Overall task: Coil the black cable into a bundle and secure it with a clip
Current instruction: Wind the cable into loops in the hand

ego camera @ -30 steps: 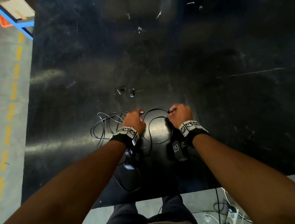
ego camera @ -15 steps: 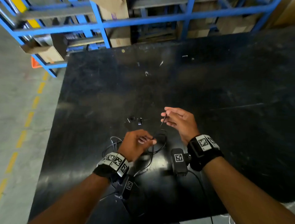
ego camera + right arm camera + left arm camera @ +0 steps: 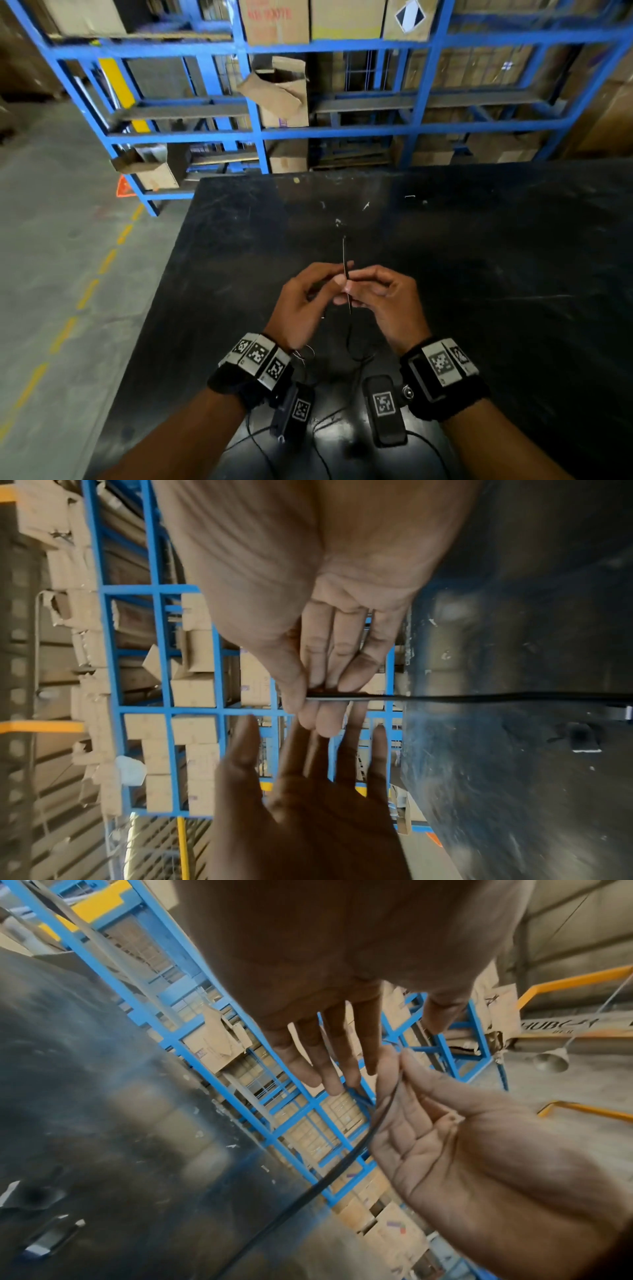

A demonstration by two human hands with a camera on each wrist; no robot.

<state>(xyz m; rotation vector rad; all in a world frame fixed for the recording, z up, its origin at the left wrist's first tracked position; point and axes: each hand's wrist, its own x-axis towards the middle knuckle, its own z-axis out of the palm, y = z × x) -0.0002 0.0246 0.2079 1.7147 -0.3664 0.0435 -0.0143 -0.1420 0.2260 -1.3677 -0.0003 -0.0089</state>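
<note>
One right hand pinches the black cable; cardboard boxes fill blue shelving.

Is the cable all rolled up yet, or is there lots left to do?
Not yet. Nothing looks finished: no bundle shows, and loose black cable trails down to the table. Right now the right hand pinches one end upright, and the left hand is open beside it. Still to do: wind the loops, then fasten them with a clip, which lies untouched on the table.
</note>
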